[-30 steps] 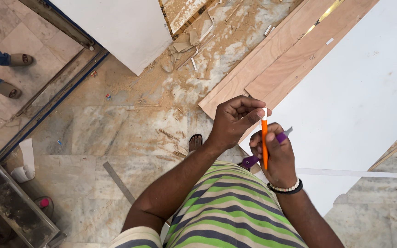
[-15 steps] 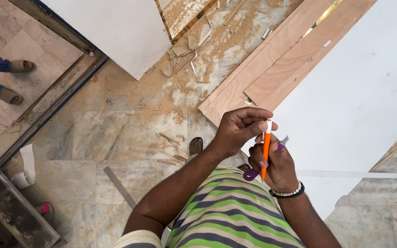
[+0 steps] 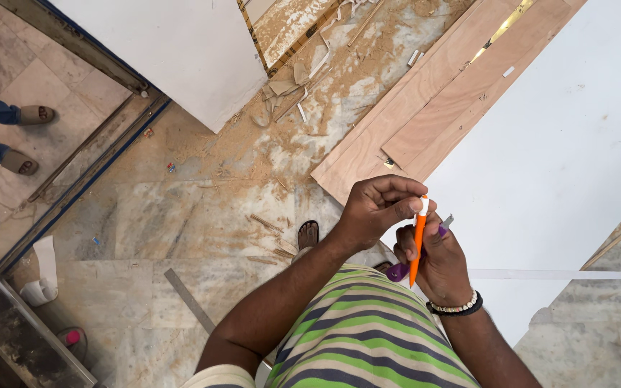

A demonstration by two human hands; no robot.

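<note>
Your left hand (image 3: 379, 208) pinches the white top of the orange pen (image 3: 417, 241); your right hand (image 3: 440, 262) grips its barrel along with a purple cap (image 3: 397, 271), above the white board (image 3: 562, 158).

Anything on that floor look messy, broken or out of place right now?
Yes: sawdust and torn wood scraps lie spilled over the marble floor beside the plywood boards, and loose splinters are scattered near the sandalled foot. A metal ruler lies askew on the floor. The hands' orange pen looks intact.
</note>
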